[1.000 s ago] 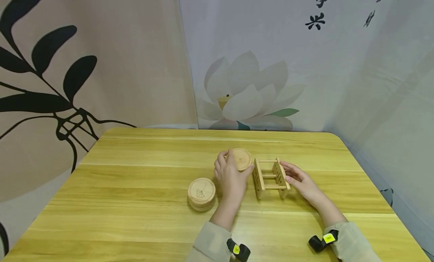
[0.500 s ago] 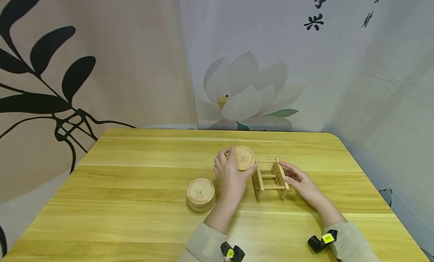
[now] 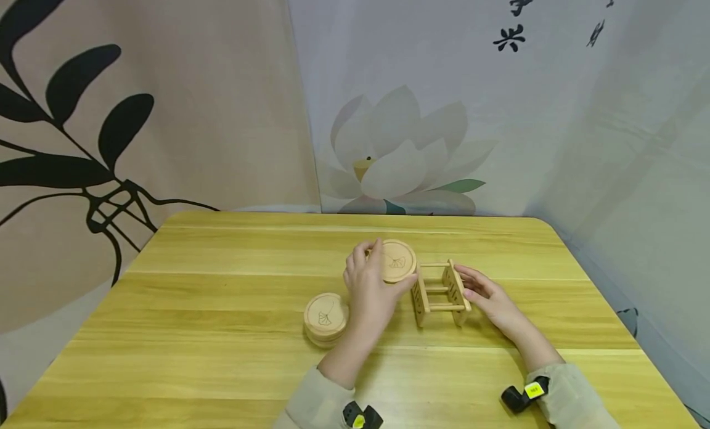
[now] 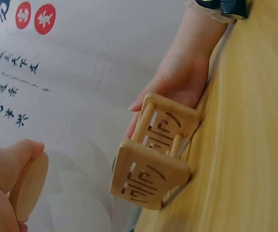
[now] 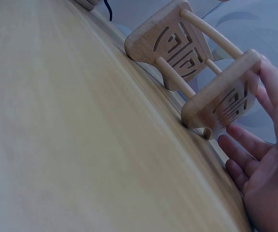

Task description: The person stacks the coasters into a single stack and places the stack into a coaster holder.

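Note:
My left hand (image 3: 370, 290) grips a round wooden coaster (image 3: 399, 261) by its rim, with a ginkgo leaf engraved on the face. In the left wrist view the same coaster (image 4: 32, 186) appears nearly edge-on between thumb and fingers. Just right of it stands a small wooden coaster rack (image 3: 421, 304), two cut-out end panels joined by thin rods. The right hand (image 3: 495, 302) holds the rack's right end panel, thumb and fingertips against its edges and outer face. A stack of similar coasters (image 3: 325, 317) sits left of the left forearm, which slightly overlaps it.
The wooden table (image 3: 194, 330) reaches back to a printed cloth backdrop (image 3: 233, 108) with a lotus and dark leaves. Black wrist cameras (image 3: 524, 395) are strapped over the light sleeves (image 3: 577, 395).
The coaster in my left hand has shifted slightly right toward the rack and tilted more face-up. My left wrist and forearm have swung left, closer to the stack. The right hand and rack stay put.

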### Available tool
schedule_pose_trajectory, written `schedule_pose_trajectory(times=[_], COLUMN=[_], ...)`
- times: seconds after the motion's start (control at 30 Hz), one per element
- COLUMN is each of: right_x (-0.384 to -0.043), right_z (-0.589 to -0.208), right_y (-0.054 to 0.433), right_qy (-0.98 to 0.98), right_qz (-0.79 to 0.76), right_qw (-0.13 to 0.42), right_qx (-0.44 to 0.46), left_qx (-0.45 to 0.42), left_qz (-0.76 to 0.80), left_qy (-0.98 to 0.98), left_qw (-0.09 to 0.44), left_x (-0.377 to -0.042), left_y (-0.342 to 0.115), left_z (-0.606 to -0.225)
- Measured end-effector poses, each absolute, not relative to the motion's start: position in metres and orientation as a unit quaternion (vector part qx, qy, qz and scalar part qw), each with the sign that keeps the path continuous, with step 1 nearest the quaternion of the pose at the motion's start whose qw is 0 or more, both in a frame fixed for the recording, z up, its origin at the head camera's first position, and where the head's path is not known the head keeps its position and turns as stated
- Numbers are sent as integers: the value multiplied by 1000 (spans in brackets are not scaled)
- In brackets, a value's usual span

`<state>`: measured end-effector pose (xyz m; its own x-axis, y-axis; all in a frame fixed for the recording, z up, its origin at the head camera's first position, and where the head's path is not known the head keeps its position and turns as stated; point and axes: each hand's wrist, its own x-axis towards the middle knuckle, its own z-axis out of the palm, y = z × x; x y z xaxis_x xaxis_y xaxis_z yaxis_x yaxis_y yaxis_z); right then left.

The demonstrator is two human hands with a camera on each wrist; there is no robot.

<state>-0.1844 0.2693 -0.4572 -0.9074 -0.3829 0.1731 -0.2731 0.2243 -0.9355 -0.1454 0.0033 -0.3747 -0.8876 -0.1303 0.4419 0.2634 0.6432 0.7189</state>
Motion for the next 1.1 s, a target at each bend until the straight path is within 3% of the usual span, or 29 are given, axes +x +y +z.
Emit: schedule_pose_trajectory(times=[1.1], right_x=[-185], right_z=[-459], right_y=[269], right_qy=[783], right_qz=[-587], right_qw=[48], right_qx=[-200], left_qx=[-96], left_qz=[-474], left_qy=[-857], left_qw=[176], left_x=[-122], left_y=[-60], left_z=[-385])
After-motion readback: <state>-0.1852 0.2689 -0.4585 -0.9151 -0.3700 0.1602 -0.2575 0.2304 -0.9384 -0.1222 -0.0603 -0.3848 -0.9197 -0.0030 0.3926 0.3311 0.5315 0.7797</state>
